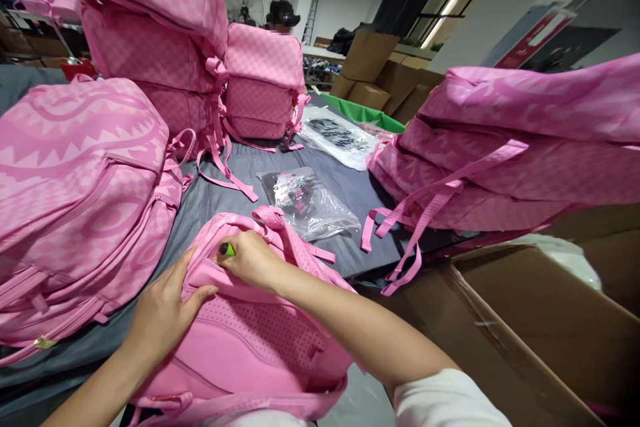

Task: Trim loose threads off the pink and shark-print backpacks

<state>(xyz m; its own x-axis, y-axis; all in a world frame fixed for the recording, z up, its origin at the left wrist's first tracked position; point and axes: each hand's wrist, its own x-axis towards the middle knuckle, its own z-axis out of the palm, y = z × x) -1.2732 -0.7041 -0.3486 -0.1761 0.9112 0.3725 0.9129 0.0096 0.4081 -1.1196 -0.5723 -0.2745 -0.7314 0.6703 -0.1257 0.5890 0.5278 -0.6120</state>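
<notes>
A pink backpack [250, 363] lies on the near edge of the table, its perforated back panel toward me. My left hand [163, 303] grips the fabric at its upper left edge, with the thumb over the front and the fingertips partly hidden in the folds. My right hand [250, 260] is closed around a small tool with a black and green end [227, 249]. Its working end is hidden, so I cannot tell its kind. The right hand is at the top of the backpack, beside the left fingers.
A shark-mouth backpack [75, 167] stands left, with checkered backpacks [155, 40] behind. Camouflage backpacks [510, 147] are stacked right, straps hanging. A clear plastic bag [310, 203] and a white printed bag [345, 137] lie ahead. An open carton [540, 320] is below right. A person sits behind.
</notes>
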